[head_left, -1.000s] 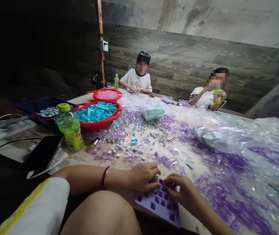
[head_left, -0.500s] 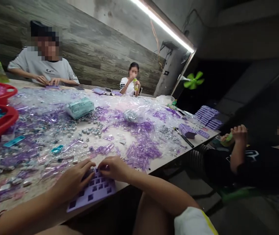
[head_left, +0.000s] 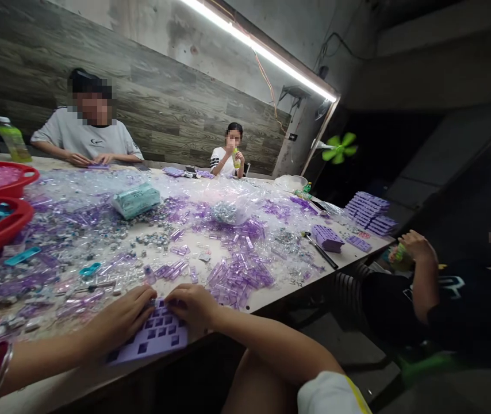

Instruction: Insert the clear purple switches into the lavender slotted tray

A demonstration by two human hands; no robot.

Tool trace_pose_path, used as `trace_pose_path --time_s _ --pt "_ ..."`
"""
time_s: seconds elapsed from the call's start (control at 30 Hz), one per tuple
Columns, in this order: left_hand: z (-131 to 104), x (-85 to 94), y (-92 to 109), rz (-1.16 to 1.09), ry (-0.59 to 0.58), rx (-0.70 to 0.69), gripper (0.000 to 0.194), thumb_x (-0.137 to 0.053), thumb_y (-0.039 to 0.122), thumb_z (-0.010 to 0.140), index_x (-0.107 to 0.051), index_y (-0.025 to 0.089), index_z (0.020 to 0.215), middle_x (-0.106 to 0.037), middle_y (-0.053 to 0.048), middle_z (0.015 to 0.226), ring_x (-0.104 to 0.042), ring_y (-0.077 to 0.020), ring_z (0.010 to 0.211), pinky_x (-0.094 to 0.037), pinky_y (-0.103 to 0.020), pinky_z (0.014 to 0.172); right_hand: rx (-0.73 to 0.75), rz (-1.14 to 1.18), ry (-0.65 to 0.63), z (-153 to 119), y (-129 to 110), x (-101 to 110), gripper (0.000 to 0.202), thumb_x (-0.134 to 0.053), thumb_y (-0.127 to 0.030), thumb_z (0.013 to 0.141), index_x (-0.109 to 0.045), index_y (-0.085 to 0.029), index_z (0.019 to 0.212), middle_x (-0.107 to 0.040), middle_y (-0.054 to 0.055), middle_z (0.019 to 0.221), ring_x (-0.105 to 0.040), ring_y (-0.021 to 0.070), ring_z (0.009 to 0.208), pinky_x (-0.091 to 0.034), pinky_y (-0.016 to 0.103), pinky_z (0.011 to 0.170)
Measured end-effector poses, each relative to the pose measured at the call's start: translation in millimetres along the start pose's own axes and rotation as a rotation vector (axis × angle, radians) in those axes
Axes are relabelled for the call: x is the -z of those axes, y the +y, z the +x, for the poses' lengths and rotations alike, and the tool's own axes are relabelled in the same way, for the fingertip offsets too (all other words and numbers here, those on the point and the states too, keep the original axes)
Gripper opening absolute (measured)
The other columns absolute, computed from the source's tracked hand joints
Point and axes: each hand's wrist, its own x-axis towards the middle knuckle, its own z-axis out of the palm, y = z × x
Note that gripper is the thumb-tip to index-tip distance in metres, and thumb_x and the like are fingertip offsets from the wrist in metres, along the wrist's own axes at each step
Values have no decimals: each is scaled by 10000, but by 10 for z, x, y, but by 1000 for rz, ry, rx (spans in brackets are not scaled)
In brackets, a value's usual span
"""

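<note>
A light purple plastic panel (head_left: pixel 161 339) with rows of square holes lies at the table's near edge, angled away from me. My left hand (head_left: pixel 125 316) rests along its left side, with fingers bent and tips at the panel's far end. Against the far right part, my right hand (head_left: pixel 194 305) has its fingers curled, thumb side toward the left hand. Both hands grip the panel there; any small piece between the fingertips is hidden. Just beyond them lie clear purple plastic pieces (head_left: pixel 237 282) in a loose heap.
Small metallic parts and clear bags cover much of the table. Red baskets (head_left: pixel 23 214) stand at the left, a teal packet (head_left: pixel 137 201) farther back. Purple panels are stacked (head_left: pixel 368 211) at the right, near a black-handled tool (head_left: pixel 325 253). People sit across and at the right.
The view has shifted a little, so the hands and panel appear slightly farther left. Both hands stay at the panel's far end. At the right, a seated person's raised hand has shifted slightly.
</note>
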Motion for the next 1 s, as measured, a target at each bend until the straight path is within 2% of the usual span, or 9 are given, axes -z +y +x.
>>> trace_pose_path --time_s 0.13,0.27,0.47,0.6,0.83,1.0 --pt "76 83 108 -44 -77 15 255 -371 353 925 -579 217 982 -610 -45 926 -590 -187 859 -461 -289 786 -13 27 -4 -62 26 41 198 -626 -154 797 -663 -187 989 -682 42 942 -639 147 807 -478 218 747" --pt "70 87 87 -95 -100 42 228 -394 353 922 -564 224 1002 -607 -44 963 -585 -190 880 -458 -288 788 -15 26 6 -88 31 50 186 -613 -154 803 -671 -180 978 -690 44 936 -644 149 801 -482 214 728" --pt "89 104 67 -185 -51 24 190 -409 280 907 -566 221 996 -554 -60 1098 -572 -183 973 -457 -280 860 -29 112 55 -80 -7 40 206 -617 -120 771 -691 -192 949 -700 43 957 -652 154 847 -494 230 777" --pt "93 149 60 -211 -16 16 152 -481 229 848 -579 204 962 -553 -49 1044 -565 -170 948 -463 -269 846 -67 156 83 -35 -39 8 217 -629 -114 755 -704 -205 937 -696 43 903 -651 161 785 -512 251 728" --pt "40 157 -55 -214 31 13 153 -555 224 820 -582 187 966 -548 -47 1009 -558 -151 898 -466 -246 798 -78 106 112 146 -102 -18 257 -605 -49 723 -689 -212 903 -680 44 863 -637 186 821 -521 304 751" --pt "17 142 -101 -259 50 11 154 -550 219 822 -597 169 960 -562 -54 985 -560 -162 903 -459 -255 802 -130 102 94 239 -95 -20 183 -611 -98 738 -671 -195 881 -684 36 799 -635 166 721 -522 267 637"
